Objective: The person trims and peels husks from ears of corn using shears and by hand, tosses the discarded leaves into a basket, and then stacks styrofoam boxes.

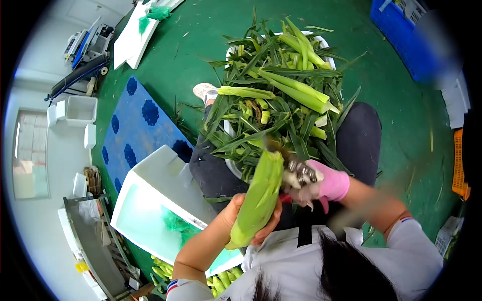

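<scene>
My left hand (pixel 267 224) is bare and wrapped round an ear of corn (pixel 257 200) in its green husk. The ear is tilted, its top end pointing away from me. At that top end is my right hand (pixel 314 183), in a pink glove, its fingers closed and smeared by motion. Something shiny and metallic shows at the fingers, with a bit of red below; I cannot tell its kind. A dark brown blur lies between the ear's tip and the glove. Beyond the hands, a white tub (pixel 232 131) heaped with husks and leaves (pixel 296 95) stands between my legs.
A white foam box (pixel 145 173) with green netting stands at my left, with several corn ears (pixel 221 282) below it. Beyond it lies a blue spotted mat (pixel 138 128). A blue crate (pixel 399 42) and an orange crate (pixel 459 165) stand to the right.
</scene>
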The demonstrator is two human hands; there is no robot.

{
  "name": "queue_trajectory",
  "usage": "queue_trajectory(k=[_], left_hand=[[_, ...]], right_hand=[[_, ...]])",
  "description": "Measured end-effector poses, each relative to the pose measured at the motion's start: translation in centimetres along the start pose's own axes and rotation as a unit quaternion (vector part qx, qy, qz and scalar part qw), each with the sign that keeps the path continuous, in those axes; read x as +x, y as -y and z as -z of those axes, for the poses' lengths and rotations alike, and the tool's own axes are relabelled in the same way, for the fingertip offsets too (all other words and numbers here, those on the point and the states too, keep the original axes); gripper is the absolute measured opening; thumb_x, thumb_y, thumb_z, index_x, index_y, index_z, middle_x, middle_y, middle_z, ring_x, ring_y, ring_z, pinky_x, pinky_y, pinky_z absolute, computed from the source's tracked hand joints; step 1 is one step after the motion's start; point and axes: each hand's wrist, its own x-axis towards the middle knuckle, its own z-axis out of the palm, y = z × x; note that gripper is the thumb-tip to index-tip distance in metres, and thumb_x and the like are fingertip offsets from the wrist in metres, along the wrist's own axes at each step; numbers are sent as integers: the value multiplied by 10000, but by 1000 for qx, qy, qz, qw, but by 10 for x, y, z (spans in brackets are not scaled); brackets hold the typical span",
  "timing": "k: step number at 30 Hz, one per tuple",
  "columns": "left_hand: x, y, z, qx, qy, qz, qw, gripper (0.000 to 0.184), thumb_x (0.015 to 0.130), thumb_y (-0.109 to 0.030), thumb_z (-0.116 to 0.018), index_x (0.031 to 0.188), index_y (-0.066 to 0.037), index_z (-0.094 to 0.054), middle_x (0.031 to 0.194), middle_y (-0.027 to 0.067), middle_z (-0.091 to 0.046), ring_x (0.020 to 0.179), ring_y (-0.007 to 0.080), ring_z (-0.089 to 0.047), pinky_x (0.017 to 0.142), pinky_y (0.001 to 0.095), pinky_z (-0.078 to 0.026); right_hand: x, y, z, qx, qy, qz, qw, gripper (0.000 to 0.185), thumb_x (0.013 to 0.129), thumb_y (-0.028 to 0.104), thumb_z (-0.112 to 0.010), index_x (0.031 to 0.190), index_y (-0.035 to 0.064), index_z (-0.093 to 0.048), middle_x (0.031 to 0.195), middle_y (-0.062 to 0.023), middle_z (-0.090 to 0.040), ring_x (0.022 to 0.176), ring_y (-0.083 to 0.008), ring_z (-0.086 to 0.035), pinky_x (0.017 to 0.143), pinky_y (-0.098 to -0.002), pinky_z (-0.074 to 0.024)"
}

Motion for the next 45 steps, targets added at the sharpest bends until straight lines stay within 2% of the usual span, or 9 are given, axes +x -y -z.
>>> queue_trajectory(k=[4, 11, 17, 21, 24, 30, 36, 43, 45], left_hand=[[-3, -30, -18, 297, -224, -315, 873, 908, 799, -801, -530, 1179, 23, -504, 701, 209, -576, 515, 291, -592, 535, 438, -556], [-12, -65, -21, 30, -318, -694, 646, 430, 996, -420, -569, 1182, -36, -515, 1128, 106, -591, 1109, 241, -589, 1098, 526, -435], [45, -13, 1, 78, -327, -721, 605, 447, 985, -448, -584, 1250, -102, -485, 1223, 76, -582, 1210, 228, -549, 1108, 483, -425], [50, -22, 6, 75, -361, -705, 606, 493, 987, -500, -554, 1228, -72, -515, 1193, 100, -604, 1172, 264, -573, 1052, 461, -464], [16, -33, 28, -22, -344, -564, 750, 579, 987, -579, -486, 1160, -30, -550, 1102, 135, -630, 1059, 294, -620, 983, 461, -501], [-110, 42, 25, 15, -313, -592, 743, 692, 914, -690, -474, 1296, -112, -490, 943, 102, -599, 793, 228, -595, 683, 393, -523], [-321, 326, 97, -328, -325, -705, 538, 659, 949, -633, -438, 1335, -103, -505, 908, 130, -655, 766, 268, -645, 681, 446, -563], [-417, 468, 129, -461, -500, -730, -68, 527, 1043, -457, -347, 1244, -1, -520, 1054, 161, -631, 1015, 278, -647, 871, 384, -582], [-378, 438, 183, -176, -667, -697, 196, 162, 929, -111, -489, 1001, -8, -592, 885, 98, -648, 833, 231, -639, 821, 346, -571]], right_hand=[[4, -20, -1, 190, -171, 126, 959, 370, 822, 135, -675, 1137, 8, -525, 792, -63, -579, 697, -153, -581, 639, -296, -504], [13, -48, -28, -382, -294, 117, 868, 800, 665, 187, -835, 1345, 12, -452, 1151, -132, -554, 1062, -266, -576, 931, -370, -477], [53, -48, -39, -362, -361, 185, 840, 807, 698, 205, -818, 1357, -29, -416, 1245, -193, -546, 1121, -290, -566, 979, -387, -461], [52, -47, -27, -202, -298, 97, 928, 410, 774, 135, -713, 1112, -19, -539, 853, -76, -584, 749, -171, -591, 691, -294, -497], [38, -49, -32, 26, -250, 40, 967, 219, 806, 112, -632, 985, 27, -536, 744, -27, -511, 629, -137, -512, 552, -290, -441], [8, -86, 38, 38, -139, -36, 989, 302, 946, 235, -554, 1209, 90, -531, 913, -62, -577, 833, -247, -589, 735, -394, -512], [-12, -142, 91, -28, -162, -194, 967, 510, 924, 279, -677, 1361, 111, -474, 1043, -75, -629, 976, -271, -631, 847, -458, -538], [37, -69, -33, 21, -130, -195, 972, 523, 994, 317, -553, 1413, 36, -415, 1227, -148, -569, 1153, -318, -567, 990, -469, -486], [39, -72, -37, 17, -145, -191, 971, 527, 992, 326, -555, 1411, 38, -418, 1227, -144, -571, 1154, -316, -567, 993, -467, -483]])
